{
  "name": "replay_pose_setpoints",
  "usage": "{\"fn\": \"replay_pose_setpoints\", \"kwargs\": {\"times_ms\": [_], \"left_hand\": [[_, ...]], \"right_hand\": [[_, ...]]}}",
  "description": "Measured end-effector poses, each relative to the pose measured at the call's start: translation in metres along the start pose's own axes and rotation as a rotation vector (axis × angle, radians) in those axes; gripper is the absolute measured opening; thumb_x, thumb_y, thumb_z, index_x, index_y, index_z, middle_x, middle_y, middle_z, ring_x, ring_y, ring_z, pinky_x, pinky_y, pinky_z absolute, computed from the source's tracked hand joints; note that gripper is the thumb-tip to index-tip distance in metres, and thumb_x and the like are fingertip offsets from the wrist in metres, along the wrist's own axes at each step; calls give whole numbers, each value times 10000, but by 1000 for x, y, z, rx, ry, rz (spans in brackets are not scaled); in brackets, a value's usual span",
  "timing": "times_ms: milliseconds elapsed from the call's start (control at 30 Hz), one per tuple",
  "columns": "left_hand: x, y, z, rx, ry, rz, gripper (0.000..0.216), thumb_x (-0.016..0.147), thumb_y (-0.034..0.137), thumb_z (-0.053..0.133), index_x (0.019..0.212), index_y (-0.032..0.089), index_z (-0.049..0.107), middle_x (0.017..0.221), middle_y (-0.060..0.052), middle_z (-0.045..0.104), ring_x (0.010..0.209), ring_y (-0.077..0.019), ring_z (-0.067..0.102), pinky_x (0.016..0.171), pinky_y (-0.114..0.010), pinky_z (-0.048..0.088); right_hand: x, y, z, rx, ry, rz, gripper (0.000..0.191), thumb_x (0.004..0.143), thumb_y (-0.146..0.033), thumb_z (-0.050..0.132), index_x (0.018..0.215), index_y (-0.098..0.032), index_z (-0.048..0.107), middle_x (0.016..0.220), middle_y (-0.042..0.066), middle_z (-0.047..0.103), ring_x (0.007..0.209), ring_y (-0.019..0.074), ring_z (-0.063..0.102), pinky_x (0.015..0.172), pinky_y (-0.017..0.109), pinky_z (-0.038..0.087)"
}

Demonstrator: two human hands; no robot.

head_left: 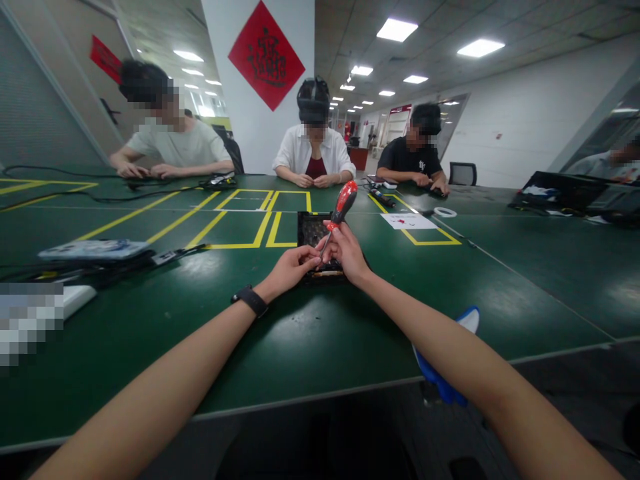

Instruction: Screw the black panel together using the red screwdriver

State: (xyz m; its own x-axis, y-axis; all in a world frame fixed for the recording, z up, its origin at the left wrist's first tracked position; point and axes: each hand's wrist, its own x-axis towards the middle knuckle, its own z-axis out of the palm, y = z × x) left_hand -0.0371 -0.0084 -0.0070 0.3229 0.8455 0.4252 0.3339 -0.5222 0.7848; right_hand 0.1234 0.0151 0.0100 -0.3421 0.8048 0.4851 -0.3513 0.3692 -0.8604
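Observation:
My right hand (349,253) grips a red-and-black screwdriver (341,207) by the lower part of its handle, which tilts up and to the right. My left hand (294,265), a black band on its wrist, pinches the metal shaft near the tip. Both hands hover over a black square device (311,230) lying flat on the green table (500,280); its near edge is hidden behind my fingers.
Three people sit at the far side of the table, a fourth at the far right. Cables and a flat device (95,251) lie at left. A blue-and-white object (443,373) rests under my right forearm. Yellow tape outlines, a paper sheet (409,221) and a tape roll (445,212) lie beyond.

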Motion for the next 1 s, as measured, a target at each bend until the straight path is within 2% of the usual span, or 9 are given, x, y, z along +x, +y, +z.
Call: {"fn": "replay_pose_setpoints", "kwargs": {"times_ms": [167,367,533,733,1000], "left_hand": [[0,1,3,-9,54,-21,310,718,428,648,835,146,591,738,1,606,627,-99,513,616,-226,412],[2,-4,0,-45,22,-42,291,710,414,657,791,143,589,634,29,555,547,-76,446,556,-209,370],[3,-5,-3,-77,-36,-30,284,738,403,626,825,132,626,706,-2,622,603,-95,511,601,-226,396],[2,-3,-2,-138,-73,-34,295,753,396,610,844,117,645,767,-45,665,672,-132,576,664,-265,440],[2,-4,1,-125,8,-70,340,674,405,694,855,128,613,716,-21,640,596,-102,543,603,-238,431]], "right_hand": [[0,-2,2,-26,10,-18,339,894,-431,408,1156,-217,441,705,-30,611,448,54,530,468,182,432],[-2,-4,3,-4,-4,-9,347,888,-429,426,1157,-211,430,681,-37,606,453,59,531,461,175,424],[-2,-3,2,-4,-36,6,376,906,-458,364,1173,-201,424,704,-18,622,462,65,547,461,183,430],[-1,-2,1,-4,-38,-14,372,898,-445,394,1184,-207,404,687,-30,615,438,61,529,448,181,430],[-3,-4,3,-16,7,-56,367,883,-464,418,1156,-220,407,681,-39,597,441,57,520,453,180,432]]}}
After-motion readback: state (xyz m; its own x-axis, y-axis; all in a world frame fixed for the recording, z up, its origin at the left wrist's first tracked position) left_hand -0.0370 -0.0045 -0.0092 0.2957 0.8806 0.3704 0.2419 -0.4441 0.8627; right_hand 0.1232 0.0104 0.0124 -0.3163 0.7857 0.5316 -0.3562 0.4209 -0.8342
